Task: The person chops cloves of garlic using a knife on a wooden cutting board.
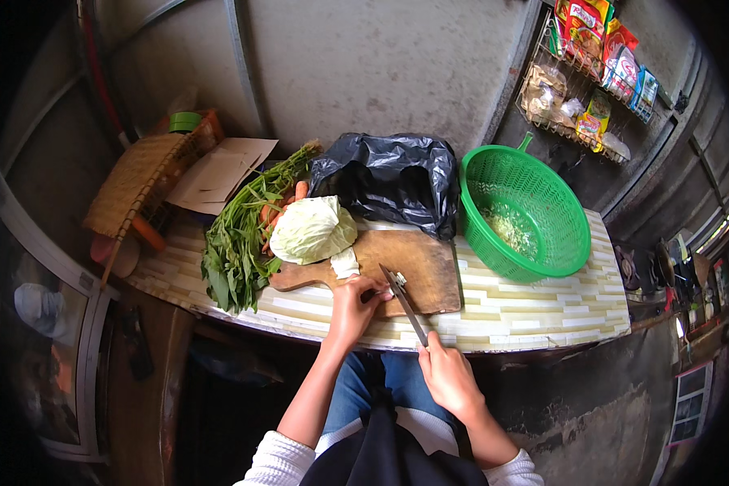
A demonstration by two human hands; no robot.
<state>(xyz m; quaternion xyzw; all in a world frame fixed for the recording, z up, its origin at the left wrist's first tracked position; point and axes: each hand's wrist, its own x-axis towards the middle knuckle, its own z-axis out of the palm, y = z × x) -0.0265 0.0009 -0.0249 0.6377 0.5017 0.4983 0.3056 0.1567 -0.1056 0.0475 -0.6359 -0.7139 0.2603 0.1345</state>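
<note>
My right hand (449, 373) grips a kitchen knife (408, 308), its blade slanting over the wooden cutting board (428, 255). Beside the blade, the fingertips of my left hand (355, 304) pinch a small pale piece of vegetable (390, 293) against the board. Small chopped bits (400, 279) lie just across the blade. A loose cabbage leaf piece (344, 263) rests on the board near its handle, touching a cut cabbage (313, 231). Shredded pale vegetable (510, 231) lies in the bottom of a green plastic colander (525, 212) at the right.
Leafy greens (237, 255) and carrots (269, 214) lie left of the cabbage. A black plastic bag (389, 176) sits behind the board. Cardboard (219, 170) and a woven rack (130, 176) are at the left. A wire wall rack (574, 73) holds packets at upper right.
</note>
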